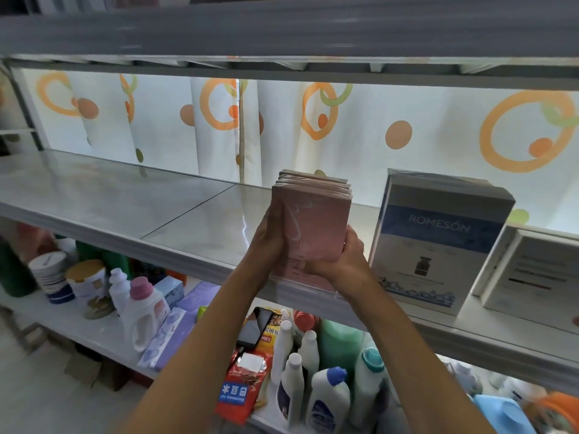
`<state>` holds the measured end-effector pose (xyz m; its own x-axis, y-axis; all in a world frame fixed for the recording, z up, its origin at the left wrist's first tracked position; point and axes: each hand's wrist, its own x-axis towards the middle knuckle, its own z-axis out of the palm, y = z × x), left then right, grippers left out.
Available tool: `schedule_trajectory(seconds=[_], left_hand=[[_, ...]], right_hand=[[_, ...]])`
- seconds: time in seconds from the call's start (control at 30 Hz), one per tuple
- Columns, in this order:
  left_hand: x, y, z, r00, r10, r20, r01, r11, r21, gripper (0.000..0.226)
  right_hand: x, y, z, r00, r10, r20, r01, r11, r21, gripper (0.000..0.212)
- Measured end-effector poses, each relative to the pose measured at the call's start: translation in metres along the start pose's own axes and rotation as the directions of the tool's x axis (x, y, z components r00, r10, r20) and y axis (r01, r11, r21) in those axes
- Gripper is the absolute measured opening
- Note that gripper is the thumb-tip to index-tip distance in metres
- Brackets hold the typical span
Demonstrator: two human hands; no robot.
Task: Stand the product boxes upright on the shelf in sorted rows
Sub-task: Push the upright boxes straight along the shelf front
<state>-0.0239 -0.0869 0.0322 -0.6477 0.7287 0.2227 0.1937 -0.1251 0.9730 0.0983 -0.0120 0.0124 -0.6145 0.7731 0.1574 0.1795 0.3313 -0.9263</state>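
Note:
Several thin pink product boxes [315, 220] stand upright as one stack on the grey shelf [131, 195], near its front edge. My left hand [269, 236] presses flat against the stack's left side. My right hand [343, 256] grips its lower right corner. Right of the stack stands a blue-and-white box marked ROMESON [435, 242], upright. A white framed box [532, 274] stands further right, partly cut off by the frame edge.
A grey upper shelf [282, 29] hangs overhead. A curtain with orange rings [188, 120] backs the shelf. The lower shelf holds detergent bottles [144, 311], white bottles [326, 399], red snack packets [241, 389], a phone [257, 327] and tins [87, 280].

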Motion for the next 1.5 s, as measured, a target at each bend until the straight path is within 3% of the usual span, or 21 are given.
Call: schedule_trajectory(seconds=[0.1, 0.27, 0.4, 0.53, 0.6, 0.77, 1.07, 1.2, 1.27, 1.37, 1.5], left_hand=[[-0.002, 0.003, 0.001, 1.0, -0.013, 0.007, 0.013, 1.0, -0.005, 0.059], [-0.004, 0.004, 0.0, 0.999, -0.035, 0.013, 0.035, 0.999, -0.026, 0.08], [-0.004, 0.003, 0.0, 1.0, -0.024, 0.0, 0.024, 1.0, -0.017, 0.064], [0.0, -0.004, 0.002, 0.998, 0.023, -0.058, -0.023, 1.0, -0.007, 0.073], [-0.001, -0.005, 0.003, 0.996, 0.032, -0.087, -0.033, 0.999, -0.012, 0.063], [-0.003, -0.001, 0.003, 0.998, 0.033, -0.06, -0.033, 0.999, -0.001, 0.041], [-0.002, -0.001, -0.001, 0.997, 0.065, -0.037, -0.062, 0.995, 0.073, 0.053], [-0.002, 0.002, -0.008, 0.984, 0.158, -0.084, -0.149, 0.983, 0.103, 0.029], [-0.002, 0.003, -0.011, 0.978, 0.186, -0.097, -0.177, 0.98, 0.095, 0.031], [-0.006, 0.006, -0.011, 0.973, 0.214, -0.086, -0.208, 0.975, 0.072, 0.033], [-0.013, 0.012, -0.009, 0.97, 0.234, -0.066, -0.23, 0.971, 0.064, 0.027]], right_hand=[[0.006, 0.002, 0.003, 1.0, 0.01, -0.02, -0.01, 1.0, 0.017, 0.098], [0.007, 0.004, 0.0, 1.0, -0.018, 0.003, 0.017, 0.994, 0.112, 0.092], [0.008, 0.006, 0.002, 0.999, -0.036, -0.015, 0.038, 0.99, 0.135, 0.095], [0.006, 0.009, 0.004, 0.998, -0.055, -0.032, 0.059, 0.992, 0.114, 0.091], [0.007, 0.011, 0.003, 0.997, -0.066, -0.03, 0.069, 0.993, 0.094, 0.091], [0.008, 0.005, -0.002, 0.996, -0.056, 0.067, 0.052, 0.997, 0.057, 0.119], [0.002, 0.006, -0.003, 0.993, -0.1, 0.063, 0.092, 0.989, 0.117, 0.098], [-0.001, 0.006, -0.002, 0.992, -0.118, 0.045, 0.113, 0.988, 0.107, 0.098], [-0.003, 0.004, -0.002, 0.993, -0.11, 0.042, 0.105, 0.989, 0.1, 0.095], [-0.006, 0.001, -0.003, 0.994, -0.104, 0.031, 0.101, 0.992, 0.079, 0.074], [-0.008, 0.0, -0.004, 0.996, -0.091, 0.014, 0.09, 0.994, 0.057, 0.066]])
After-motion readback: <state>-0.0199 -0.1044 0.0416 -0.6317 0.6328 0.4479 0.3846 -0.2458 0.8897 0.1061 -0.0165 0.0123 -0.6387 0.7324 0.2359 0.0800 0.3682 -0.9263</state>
